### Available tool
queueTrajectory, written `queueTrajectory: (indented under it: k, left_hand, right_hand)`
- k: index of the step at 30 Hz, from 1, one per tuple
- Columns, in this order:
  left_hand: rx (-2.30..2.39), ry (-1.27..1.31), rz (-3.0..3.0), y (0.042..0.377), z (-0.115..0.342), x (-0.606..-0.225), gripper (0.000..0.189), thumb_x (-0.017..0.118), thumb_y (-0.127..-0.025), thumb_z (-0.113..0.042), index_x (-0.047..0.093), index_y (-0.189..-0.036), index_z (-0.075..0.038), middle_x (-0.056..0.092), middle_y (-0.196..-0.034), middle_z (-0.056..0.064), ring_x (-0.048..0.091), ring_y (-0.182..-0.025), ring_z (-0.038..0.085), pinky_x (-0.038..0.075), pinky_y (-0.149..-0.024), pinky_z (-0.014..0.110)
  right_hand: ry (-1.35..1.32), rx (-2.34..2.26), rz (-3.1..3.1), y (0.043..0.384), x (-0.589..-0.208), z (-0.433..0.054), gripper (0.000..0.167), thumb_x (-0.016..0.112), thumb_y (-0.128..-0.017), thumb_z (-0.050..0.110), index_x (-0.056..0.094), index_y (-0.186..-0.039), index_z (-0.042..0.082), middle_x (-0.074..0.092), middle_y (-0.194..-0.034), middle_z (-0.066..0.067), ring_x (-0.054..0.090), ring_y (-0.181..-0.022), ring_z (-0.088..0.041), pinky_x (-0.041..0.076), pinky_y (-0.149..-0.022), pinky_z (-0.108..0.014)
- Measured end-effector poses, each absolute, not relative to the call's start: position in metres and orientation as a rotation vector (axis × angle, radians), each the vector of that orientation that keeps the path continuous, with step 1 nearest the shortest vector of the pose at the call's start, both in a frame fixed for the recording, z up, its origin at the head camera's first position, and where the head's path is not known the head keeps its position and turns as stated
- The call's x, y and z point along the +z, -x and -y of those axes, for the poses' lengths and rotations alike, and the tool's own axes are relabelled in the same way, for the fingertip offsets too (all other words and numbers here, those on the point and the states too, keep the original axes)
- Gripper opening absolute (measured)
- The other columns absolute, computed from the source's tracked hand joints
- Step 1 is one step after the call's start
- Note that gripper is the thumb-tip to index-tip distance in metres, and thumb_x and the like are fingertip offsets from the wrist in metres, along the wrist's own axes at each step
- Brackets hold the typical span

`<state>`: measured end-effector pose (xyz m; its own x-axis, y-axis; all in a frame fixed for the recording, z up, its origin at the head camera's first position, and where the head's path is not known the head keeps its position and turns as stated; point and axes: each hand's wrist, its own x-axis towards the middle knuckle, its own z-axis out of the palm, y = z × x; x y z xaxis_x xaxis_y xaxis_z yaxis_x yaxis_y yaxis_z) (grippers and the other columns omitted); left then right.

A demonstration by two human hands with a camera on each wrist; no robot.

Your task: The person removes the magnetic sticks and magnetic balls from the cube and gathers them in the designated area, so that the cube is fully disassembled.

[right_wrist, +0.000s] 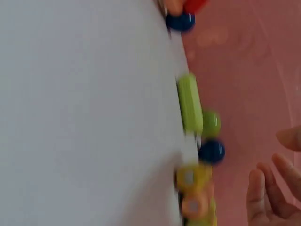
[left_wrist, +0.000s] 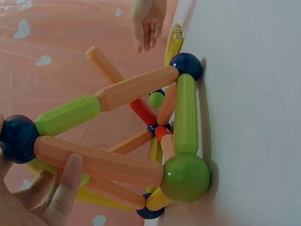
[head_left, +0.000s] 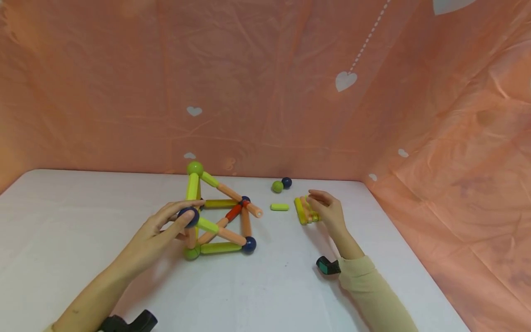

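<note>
A frame of magnetic building rods and balls stands on the table, with yellow-green, orange and red pieces. My left hand pinches the navy ball at its upper near corner between thumb and fingers. In the left wrist view one fingertip overlaps the orange rod that runs from this ball to a green ball at the base. One orange rod juts out from the far corner with a free end. My right hand, fingers loosely bent and holding nothing, hovers beside a row of loose rods.
A single short green rod lies between the frame and the row. Behind it sit a loose green ball and a navy ball. An orange cloth with white hearts hangs at the table's back and right.
</note>
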<state>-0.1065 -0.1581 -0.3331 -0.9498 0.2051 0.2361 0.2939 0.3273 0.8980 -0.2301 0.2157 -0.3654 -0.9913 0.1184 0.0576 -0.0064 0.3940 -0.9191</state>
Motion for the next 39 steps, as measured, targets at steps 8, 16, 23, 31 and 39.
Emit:
queueTrajectory:
  k: [8,16,23,31,39]
  left_hand:
    - [-1.716,0.461,2.505,0.107,0.158,-0.334,0.035,0.043,-0.103,-0.029,0.054,-0.135,-0.019,0.052,-0.127,0.007,0.061,-0.088,0.014,0.054,-0.078,0.026]
    - [-1.704,0.448,2.515,0.107,0.158,-0.333,0.036,0.044,-0.103,-0.030,0.053,-0.135,-0.016,0.052,-0.127,0.008,0.062,-0.088,0.013,0.054,-0.078,0.025]
    - [-1.709,0.466,2.491,0.108,0.159,-0.334,0.035,0.044,-0.103,-0.027,0.054,-0.134,-0.015,0.053,-0.125,0.010,0.062,-0.086,0.012,0.054,-0.077,0.026]
    - [-1.721,0.485,2.469,0.107,0.159,-0.334,0.033,0.044,-0.103,-0.026,0.055,-0.133,-0.018,0.054,-0.124,0.008,0.060,-0.091,0.011,0.054,-0.077,0.026]
    - [-1.723,0.465,2.486,0.107,0.159,-0.333,0.033,0.044,-0.103,-0.028,0.055,-0.133,-0.019,0.053,-0.124,0.005,0.063,-0.087,0.015,0.054,-0.077,0.026]
  right_hand:
    - [-0.243,1.881,2.468,0.215,-0.365,-0.178,0.039,0.067,-0.087,0.005,0.060,-0.124,-0.003,0.063,-0.120,-0.020,0.060,-0.097,-0.004,0.049,-0.083,-0.016]
    - [-0.473,1.983,2.537,0.201,-0.363,-0.152,0.045,0.068,-0.087,0.005,0.055,-0.129,-0.005,0.060,-0.124,-0.023,0.059,-0.113,-0.024,0.049,-0.090,-0.021]
    - [-0.638,2.007,2.565,0.196,-0.364,-0.135,0.049,0.068,-0.086,0.001,0.053,-0.132,-0.002,0.054,-0.133,-0.022,0.053,-0.120,-0.031,0.051,-0.088,-0.023]
    - [-0.808,1.975,2.470,0.197,-0.366,-0.120,0.040,0.062,-0.088,-0.002,0.055,-0.127,-0.006,0.057,-0.127,-0.025,0.064,-0.100,-0.032,0.053,-0.081,-0.024]
    - [-0.794,1.825,2.412,0.201,-0.368,-0.107,0.027,0.065,-0.088,-0.001,0.064,-0.114,-0.007,0.063,-0.117,-0.024,0.058,-0.101,-0.008,0.051,-0.080,-0.021]
